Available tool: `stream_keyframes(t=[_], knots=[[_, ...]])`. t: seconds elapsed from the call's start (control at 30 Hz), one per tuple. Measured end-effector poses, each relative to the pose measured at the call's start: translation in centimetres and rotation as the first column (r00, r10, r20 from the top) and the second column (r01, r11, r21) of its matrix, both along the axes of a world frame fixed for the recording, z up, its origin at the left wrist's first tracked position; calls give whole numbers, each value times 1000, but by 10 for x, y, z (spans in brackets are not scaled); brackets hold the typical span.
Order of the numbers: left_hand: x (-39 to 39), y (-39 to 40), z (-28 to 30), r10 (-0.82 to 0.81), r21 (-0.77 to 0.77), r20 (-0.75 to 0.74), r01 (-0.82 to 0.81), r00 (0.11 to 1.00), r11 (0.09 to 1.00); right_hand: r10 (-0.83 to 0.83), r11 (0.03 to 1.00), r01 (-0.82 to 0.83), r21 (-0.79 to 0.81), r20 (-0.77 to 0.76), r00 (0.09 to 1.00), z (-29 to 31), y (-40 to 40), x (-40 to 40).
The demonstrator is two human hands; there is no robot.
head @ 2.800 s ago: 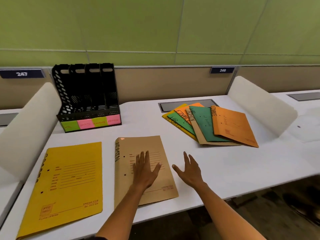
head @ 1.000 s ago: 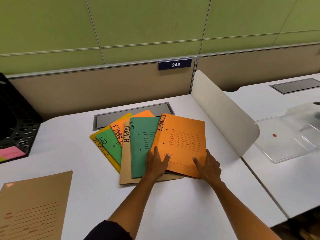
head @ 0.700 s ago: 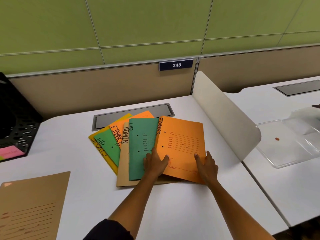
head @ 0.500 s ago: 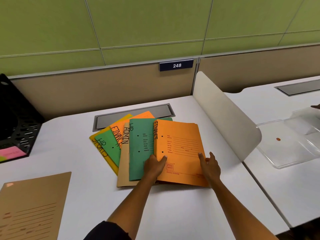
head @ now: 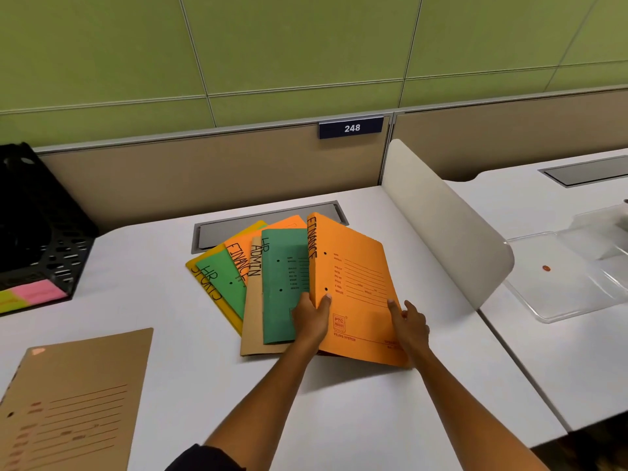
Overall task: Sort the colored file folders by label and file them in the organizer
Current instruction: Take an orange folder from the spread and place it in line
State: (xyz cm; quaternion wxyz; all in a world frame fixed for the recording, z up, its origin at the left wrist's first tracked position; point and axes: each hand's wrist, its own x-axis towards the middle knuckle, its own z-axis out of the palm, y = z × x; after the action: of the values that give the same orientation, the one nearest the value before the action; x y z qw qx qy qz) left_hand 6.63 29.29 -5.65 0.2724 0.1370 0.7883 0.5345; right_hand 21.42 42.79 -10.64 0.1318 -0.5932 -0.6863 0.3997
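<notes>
Two hands on one orange folder, marked FINANCE down the spine, top of the fanned stack. Left hand pinching the spine edge low down, thumb on the cover, fingers tucked underneath out of sight. Right hand clamped on the near right edge, thumb on top, remaining fingers wrapped under. Near edge looks lifted off the stack, judging by the shadow below it; far corner contact not resolvable.

Handling estimate: thin card, light, flexes if held by one corner only. Slick cover-on-cover, so likely to drag the neighbour when pulled. Best hold probably the spine, stiffest part thanks to the fold, with a second support on the opposite edge, as done now. Contents, if any, not visible; open edge best kept level or upward just in case.

Directly under and left of the orange folder: green folder, partly labelled HR at the top. Further left: tan folder marked ADMIN, a second orange one marked FINANCE, another green marked HR, yellow at the bottom, label partly hidden.

Behind the stack: grey cable hatch set in the white desk. Right of the orange folder: white curved divider, close. Far left of it: black organizer with pink and green slot tags, partly cropped. Near left: another tan folder lying flat, well apart from the stack.

Next likely: carry to the matching slot; risk of dislodging the green one.
</notes>
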Motion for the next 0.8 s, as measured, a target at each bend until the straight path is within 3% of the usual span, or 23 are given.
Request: stream_keyframes(t=[0.2, 0.4, 0.6, 0.8], knots=[[34, -12, 33, 46, 120, -87, -35, 995, 992, 16, 996, -24, -89, -94, 995, 17, -14, 1], [66, -42, 70, 48, 215, -294, 17, 954, 977, 2, 986, -38, -160, -221, 975, 41, -51, -6], [87, -80, 87, -7, 205, -438, 107, 899, 973, -19, 955, -116, -273, -448, 894, 54, -99, -10], [94, -135, 83, -24, 198, -505, 143, 863, 970, -43, 934, -153, -322, -528, 848, 59, -148, -9]])
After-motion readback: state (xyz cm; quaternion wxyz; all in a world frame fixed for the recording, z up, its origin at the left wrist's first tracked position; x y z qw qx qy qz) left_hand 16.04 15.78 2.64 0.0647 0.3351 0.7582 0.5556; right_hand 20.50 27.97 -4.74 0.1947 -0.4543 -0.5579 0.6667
